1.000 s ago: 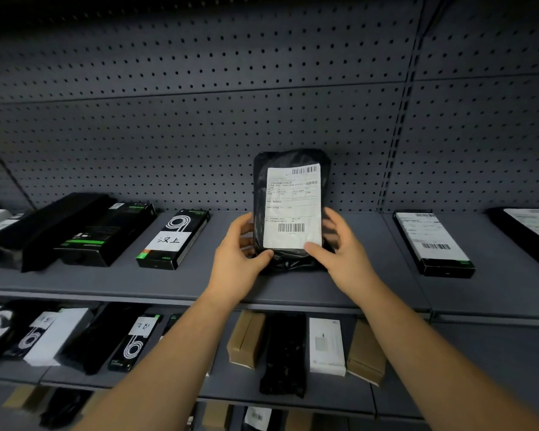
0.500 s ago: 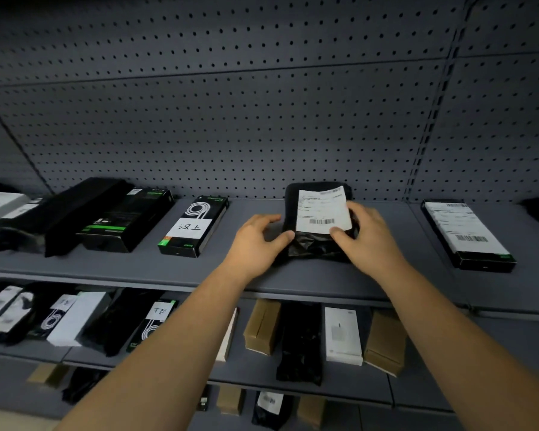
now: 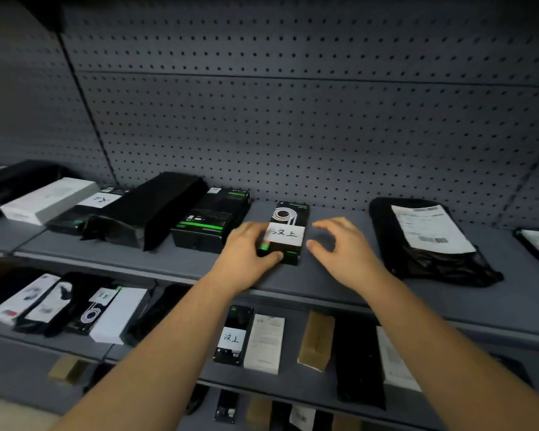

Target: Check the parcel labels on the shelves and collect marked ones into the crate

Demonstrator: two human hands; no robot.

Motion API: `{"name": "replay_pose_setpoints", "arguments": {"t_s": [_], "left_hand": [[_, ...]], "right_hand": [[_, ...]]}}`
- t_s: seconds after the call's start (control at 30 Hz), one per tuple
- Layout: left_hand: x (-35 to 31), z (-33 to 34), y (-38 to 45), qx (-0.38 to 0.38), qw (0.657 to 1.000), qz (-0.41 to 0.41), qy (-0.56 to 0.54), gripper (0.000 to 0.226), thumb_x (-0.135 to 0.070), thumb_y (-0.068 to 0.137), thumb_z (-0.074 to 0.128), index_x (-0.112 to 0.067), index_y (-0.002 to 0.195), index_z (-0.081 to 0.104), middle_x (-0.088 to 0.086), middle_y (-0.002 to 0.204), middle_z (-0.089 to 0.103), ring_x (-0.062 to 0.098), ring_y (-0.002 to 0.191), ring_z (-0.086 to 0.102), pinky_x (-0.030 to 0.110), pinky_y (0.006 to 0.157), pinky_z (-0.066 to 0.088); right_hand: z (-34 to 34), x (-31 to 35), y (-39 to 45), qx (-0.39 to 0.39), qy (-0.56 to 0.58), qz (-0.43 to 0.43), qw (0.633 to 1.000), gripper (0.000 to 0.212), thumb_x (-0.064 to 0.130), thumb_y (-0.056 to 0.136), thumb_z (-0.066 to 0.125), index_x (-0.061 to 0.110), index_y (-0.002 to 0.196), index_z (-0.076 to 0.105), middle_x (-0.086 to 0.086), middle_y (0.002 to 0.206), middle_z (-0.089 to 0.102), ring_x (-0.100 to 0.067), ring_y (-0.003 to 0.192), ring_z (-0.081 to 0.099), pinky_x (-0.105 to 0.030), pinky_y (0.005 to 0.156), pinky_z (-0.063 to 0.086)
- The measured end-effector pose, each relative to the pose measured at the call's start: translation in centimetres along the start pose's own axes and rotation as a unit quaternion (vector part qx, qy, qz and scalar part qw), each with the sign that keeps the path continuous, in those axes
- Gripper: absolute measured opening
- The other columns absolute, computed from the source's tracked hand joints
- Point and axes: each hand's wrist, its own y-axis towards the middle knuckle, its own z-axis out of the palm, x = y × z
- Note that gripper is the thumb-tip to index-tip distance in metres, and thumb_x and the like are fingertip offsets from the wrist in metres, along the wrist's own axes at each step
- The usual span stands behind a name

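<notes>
Your left hand grips the near left corner of a slim black box bearing a handwritten white paper label, flat on the grey metal shelf. Your right hand hovers just beside it, fingers loosely spread, holding nothing. A crinkled black poly parcel lies further right.

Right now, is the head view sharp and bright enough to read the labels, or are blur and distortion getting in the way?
Head view: dim, with dark corners; the handwritten label on the black box under the left hand reads clearly; the poly bag label print is blurred; lower-shelf parcels at left smear; shelf lines bow toward the edges.
</notes>
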Motion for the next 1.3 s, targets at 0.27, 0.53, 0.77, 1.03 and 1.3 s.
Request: {"name": "replay_pose_setpoints", "arguments": {"t_s": [0.27, 0.53, 0.77, 1.03, 1.3], "left_hand": [[2.4, -0.4, 1.3, 0.067, 0.997, 0.019, -0.026, 0.057, -0.025, 0.083, 0.075, -0.020, 0.135, 0.053, 0.002, 0.123, 0.064, 0.018, 0.119, 0.053, 0.031, 0.102, 0.043], [0.0, -0.9, 1.9, 0.010, 0.978, 0.144, -0.148, 0.055, -0.014, 0.082, 0.076, -0.021, 0.133, 0.055, -0.011, 0.120, 0.052, 0.002, 0.107, 0.050, 0.016, 0.098, 0.041], [0.3, 0.6, 1.9, 0.074, 0.972, 0.041, -0.219, 0.053, -0.024, 0.083, 0.077, -0.020, 0.131, 0.056, -0.008, 0.123, 0.057, 0.000, 0.099, 0.058, 0.006, 0.081, 0.046], [-0.2, 1.3, 2.2, 0.063, 0.981, 0.043, -0.178, 0.044, -0.026, 0.084, 0.075, -0.015, 0.125, 0.063, -0.010, 0.118, 0.057, 0.005, 0.114, 0.053, 0.003, 0.090, 0.035], [-1.4, 3.0, 3.0, 0.101, 0.993, -0.004, -0.068, 0.045, -0.033, 0.087, 0.070, -0.018, 0.128, 0.061, 0.001, 0.131, 0.056, 0.018, 0.126, 0.047, 0.031, 0.109, 0.037]], "right_hand": [[5.3, 1.9, 1.2, -0.001, 0.008, 0.123, 0.992, 0.040, 0.025, 0.095, 0.060, 0.011, 0.132, 0.059, -0.011, 0.126, 0.055, -0.025, 0.114, 0.055, -0.027, 0.095, 0.041], [3.7, 1.1, 1.4, 0.003, 0.066, 0.167, 0.984, 0.026, 0.028, 0.101, 0.050, 0.023, 0.120, 0.068, 0.006, 0.118, 0.063, -0.013, 0.113, 0.056, -0.028, 0.099, 0.043], [2.1, 1.7, 2.5, -0.062, 0.307, 0.221, 0.924, 0.019, 0.041, 0.095, 0.059, 0.026, 0.099, 0.069, -0.003, 0.107, 0.070, -0.021, 0.103, 0.067, -0.040, 0.091, 0.057], [1.8, 1.4, 2.4, -0.004, 0.428, 0.207, 0.880, 0.032, 0.012, 0.098, 0.057, 0.023, 0.128, 0.057, -0.006, 0.110, 0.066, -0.019, 0.105, 0.066, -0.034, 0.087, 0.057], [0.6, -3.3, 1.0, -0.011, 0.171, 0.216, 0.961, 0.027, 0.024, 0.094, 0.063, 0.022, 0.121, 0.067, 0.008, 0.111, 0.065, -0.011, 0.101, 0.062, -0.029, 0.095, 0.050]]}}
